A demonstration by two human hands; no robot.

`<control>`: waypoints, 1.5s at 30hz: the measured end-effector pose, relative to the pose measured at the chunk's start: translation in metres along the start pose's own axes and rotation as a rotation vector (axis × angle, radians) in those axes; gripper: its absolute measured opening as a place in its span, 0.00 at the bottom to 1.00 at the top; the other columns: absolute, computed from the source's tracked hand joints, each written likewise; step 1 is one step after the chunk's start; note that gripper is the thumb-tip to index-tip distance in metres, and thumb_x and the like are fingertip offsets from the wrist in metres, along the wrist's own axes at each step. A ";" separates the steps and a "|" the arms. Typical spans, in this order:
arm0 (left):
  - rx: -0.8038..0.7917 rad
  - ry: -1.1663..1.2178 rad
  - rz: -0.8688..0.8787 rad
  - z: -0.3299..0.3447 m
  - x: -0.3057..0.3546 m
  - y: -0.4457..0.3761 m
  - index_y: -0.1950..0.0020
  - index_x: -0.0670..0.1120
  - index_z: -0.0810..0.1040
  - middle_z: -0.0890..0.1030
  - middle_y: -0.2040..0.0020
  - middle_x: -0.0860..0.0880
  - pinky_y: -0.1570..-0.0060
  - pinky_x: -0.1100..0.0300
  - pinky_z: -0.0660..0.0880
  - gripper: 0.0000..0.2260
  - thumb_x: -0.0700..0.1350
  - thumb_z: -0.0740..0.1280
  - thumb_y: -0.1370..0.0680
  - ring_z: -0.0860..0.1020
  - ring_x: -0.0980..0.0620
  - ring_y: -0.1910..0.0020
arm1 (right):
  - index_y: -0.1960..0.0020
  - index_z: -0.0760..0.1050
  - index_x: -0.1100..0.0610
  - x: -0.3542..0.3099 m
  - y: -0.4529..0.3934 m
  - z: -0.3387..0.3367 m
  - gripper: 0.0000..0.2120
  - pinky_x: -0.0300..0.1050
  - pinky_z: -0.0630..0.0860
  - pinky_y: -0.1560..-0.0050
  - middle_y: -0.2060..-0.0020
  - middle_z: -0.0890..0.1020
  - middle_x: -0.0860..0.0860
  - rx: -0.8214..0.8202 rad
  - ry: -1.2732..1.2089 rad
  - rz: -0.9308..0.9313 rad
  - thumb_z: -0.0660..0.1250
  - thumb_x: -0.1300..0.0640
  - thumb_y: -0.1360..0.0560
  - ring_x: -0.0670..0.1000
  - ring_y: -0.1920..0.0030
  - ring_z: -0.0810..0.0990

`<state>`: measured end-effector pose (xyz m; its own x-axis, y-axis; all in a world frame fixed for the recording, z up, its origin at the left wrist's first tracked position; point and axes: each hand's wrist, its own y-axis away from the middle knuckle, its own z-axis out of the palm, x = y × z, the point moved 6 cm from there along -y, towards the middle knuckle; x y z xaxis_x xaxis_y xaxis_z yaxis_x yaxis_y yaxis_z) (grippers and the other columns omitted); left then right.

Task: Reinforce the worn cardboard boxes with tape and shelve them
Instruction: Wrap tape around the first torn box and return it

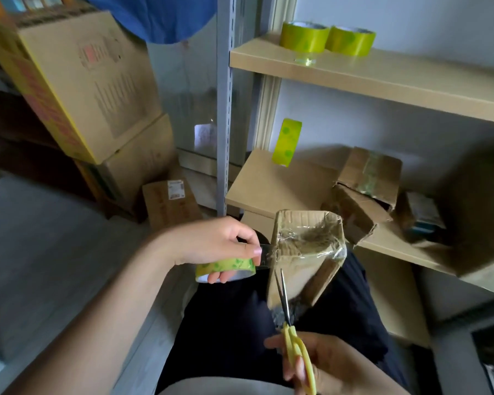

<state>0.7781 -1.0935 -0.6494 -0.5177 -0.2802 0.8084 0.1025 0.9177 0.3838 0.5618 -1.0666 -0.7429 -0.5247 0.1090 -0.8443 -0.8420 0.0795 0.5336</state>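
- On my lap stands the small box [305, 258], just before the front edge of the lower shelf [271, 183].
- Left of the box, my left hand [214, 246] holds the tape roll [226, 270], its strip running right to the box's side.
- Before the box, my right hand [311, 363] holds the scissors [293, 332], blades pointing up along the box's near face.
- On the lower shelf behind: a lone tape roll [287, 142] on edge at the back left corner, an opened box [365, 189] to its right.
- On the upper shelf [382, 72], two tape rolls [327, 38] sit side by side near its left end.
- Far left, stacked cartons [92, 89] rest on the floor, a flat parcel [170, 202] before them.
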 end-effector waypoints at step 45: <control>0.517 0.428 0.103 0.001 -0.011 -0.036 0.55 0.42 0.81 0.75 0.74 0.45 0.78 0.63 0.69 0.10 0.45 0.65 0.18 0.71 0.49 0.78 | 0.54 0.80 0.64 -0.256 0.195 -0.405 0.09 0.46 0.72 0.61 0.65 0.79 0.64 1.751 0.895 0.001 0.69 0.57 0.24 0.63 0.64 0.79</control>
<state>0.7793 -1.1231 -0.6721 -0.1340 -0.1731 0.9757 -0.3415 0.9324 0.1185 0.4818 -1.4804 -0.4429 -0.8999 -0.2928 -0.3233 -0.1081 0.8678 -0.4849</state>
